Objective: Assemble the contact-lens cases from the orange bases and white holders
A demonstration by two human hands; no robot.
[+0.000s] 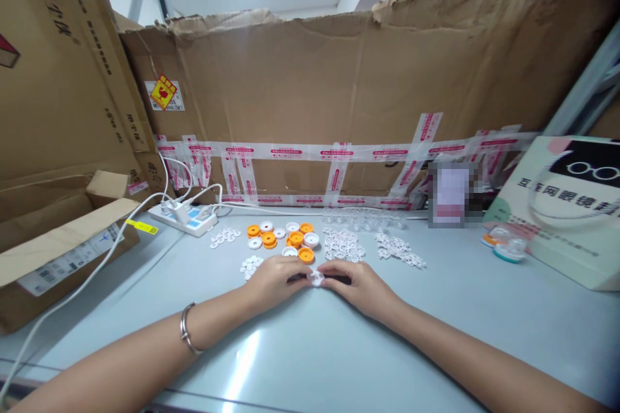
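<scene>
Between my two hands is a small round white plastic part [316, 278], held just above the grey table. My left hand [279, 281] pinches its left edge, and a metal bangle [185, 328] circles that wrist. The opposite edge is gripped by the fingertips of my right hand [359, 284]. Right behind the hands, orange round caps [306, 255] and white round caps [311, 240] lie in a loose group. Small white discs [252, 266] are heaped beside my left hand. Fine detail on the held part is too small to make out.
White openwork pieces [343, 245] and more small white parts [400, 250] lie to the right, with clear plastic pieces [363, 219] behind. A power strip [186, 216] with cables, an open carton [72, 239], a printed bag [562, 206] and two assembled round items [509, 249] surround the area.
</scene>
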